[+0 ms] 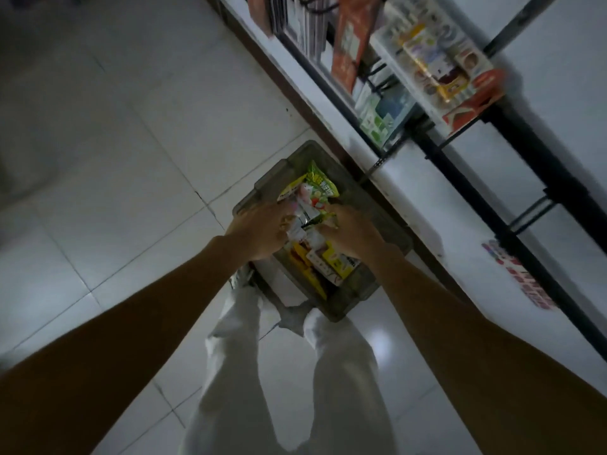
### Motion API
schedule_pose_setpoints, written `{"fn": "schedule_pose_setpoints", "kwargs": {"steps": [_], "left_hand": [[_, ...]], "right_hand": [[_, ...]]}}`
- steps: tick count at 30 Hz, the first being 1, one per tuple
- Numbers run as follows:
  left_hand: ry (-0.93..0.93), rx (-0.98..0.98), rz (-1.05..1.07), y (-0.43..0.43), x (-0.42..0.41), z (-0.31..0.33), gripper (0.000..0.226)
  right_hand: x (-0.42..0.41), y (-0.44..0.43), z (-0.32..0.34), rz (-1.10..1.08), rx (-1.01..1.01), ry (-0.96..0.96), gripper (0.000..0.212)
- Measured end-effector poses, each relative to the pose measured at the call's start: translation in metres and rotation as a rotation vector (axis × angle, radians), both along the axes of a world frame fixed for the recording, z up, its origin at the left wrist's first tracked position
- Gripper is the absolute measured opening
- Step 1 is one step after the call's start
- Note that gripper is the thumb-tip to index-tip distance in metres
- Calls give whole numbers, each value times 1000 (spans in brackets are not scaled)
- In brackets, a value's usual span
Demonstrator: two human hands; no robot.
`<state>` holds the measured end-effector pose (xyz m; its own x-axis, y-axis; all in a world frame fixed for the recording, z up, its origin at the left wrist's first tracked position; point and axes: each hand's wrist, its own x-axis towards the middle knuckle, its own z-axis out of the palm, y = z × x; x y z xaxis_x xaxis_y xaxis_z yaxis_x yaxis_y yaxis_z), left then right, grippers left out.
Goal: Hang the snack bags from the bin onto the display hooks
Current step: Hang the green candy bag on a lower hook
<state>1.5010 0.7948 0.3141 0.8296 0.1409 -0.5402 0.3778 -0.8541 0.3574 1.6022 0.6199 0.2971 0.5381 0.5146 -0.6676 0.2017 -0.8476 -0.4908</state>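
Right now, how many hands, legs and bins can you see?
Hands: 2, the left hand and the right hand, both gripping snack bags
Legs: 2, the left leg and the right leg, in white trousers
Bins: 1, the grey bin
Total: 5

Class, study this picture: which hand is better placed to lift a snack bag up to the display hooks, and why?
Probably the right hand: it grips the snack bags on the side of the bin nearest the display hooks; the left hand would reach across.

Left hand (259, 231), right hand (353, 231): fingers (285, 210) partly buried in snack bags (315, 192); print unreadable; display rack (492, 220) cropped.
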Motion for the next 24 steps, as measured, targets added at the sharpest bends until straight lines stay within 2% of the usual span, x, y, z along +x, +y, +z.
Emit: {"fn": "schedule_pose_setpoints", "kwargs": {"steps": [3,7,11,17,24], "left_hand": [[29,-27,-47,21,9,-52,53],[74,-66,-93,44,28,-131,49],[102,-99,-96,54,40,-211,53],[93,-113,-101,70,56,-326,46],[122,-257,-41,64,78,-436,46]], "right_hand": [[12,11,-50,-78,-3,27,54],[19,17,-134,-151,-45,29,46],[25,16,-212,-218,-84,71,45],[36,19,-315,-261,-128,73,45],[51,25,-409,-241,-140,79,49]]}}
